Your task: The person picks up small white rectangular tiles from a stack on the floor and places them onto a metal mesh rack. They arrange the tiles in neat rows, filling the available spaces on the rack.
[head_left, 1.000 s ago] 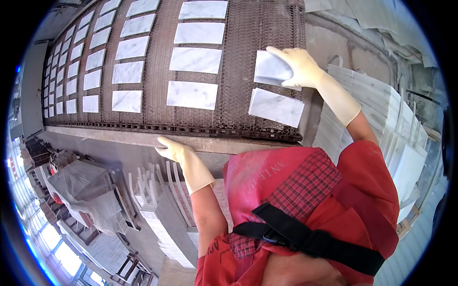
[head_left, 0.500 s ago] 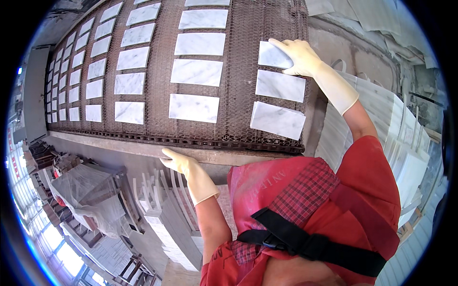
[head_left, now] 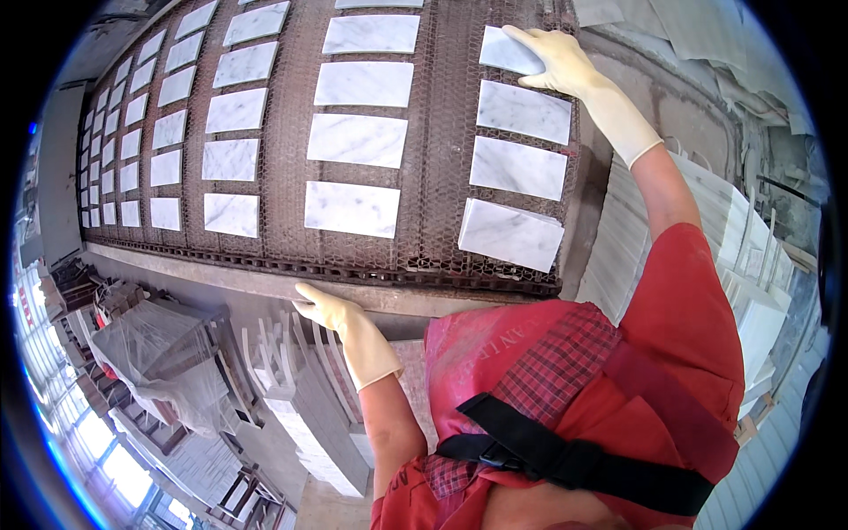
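Right hand (head_left: 565, 62) spread over marble tile (head_left: 505, 49) on mesh belt (head_left: 433, 132); whether gripping, I can't tell. Left hand (head_left: 336, 316) loose at rail (head_left: 415, 300), no tile held. Uneven push could skew tile into neighbouring tile (head_left: 524, 112).

Bright, diffuse daylight for you, approx. even across the belt (head_left: 287, 132). Off its near-L corner, windows (head_left: 128, 473) are blown out w/ blue fringing at the rim. Tiles (head_left: 358, 141) look crisp mid-belt, softer toward the L end. You've got fisheye bowing, black corners.
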A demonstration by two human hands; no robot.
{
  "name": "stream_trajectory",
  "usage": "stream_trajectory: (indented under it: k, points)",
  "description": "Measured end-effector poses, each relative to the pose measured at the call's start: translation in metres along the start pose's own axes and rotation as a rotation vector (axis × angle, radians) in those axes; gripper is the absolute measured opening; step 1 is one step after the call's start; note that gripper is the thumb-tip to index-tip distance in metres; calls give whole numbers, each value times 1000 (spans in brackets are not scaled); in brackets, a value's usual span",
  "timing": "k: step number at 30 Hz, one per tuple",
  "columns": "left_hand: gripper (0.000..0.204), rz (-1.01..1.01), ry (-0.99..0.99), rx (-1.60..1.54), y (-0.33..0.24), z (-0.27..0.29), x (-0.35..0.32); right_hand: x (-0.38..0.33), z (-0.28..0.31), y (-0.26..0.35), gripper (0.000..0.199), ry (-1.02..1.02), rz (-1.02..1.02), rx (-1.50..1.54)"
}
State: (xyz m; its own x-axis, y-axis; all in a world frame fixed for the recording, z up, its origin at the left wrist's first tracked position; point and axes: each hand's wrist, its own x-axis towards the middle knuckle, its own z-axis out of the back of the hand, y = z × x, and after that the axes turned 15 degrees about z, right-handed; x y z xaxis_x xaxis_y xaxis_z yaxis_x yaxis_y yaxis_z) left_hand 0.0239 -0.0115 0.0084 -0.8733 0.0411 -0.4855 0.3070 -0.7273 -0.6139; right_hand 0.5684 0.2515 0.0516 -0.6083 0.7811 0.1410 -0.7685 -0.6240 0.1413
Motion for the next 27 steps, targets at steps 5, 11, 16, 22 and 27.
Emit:
stream_trajectory:
  k: [5,11,16,22,27]
  points:
    - [90,-26,27,-16,-1,-2,-9,23,-10,34,94,-44,-55,4]
    - [87,-14,22,-75,-5,-2,-21,-42,39,131,85,-89,-44,192]
    - [87,-71,45,-146,11,-8,1,-91,63,268,103,352,-54,388]
    - [89,-52,104,-205,4,-5,-13,-104,24,306,120,401,-199,140]
    - [88,-62,89,-257,12,-10,-1,-90,25,302,124,496,-252,183]
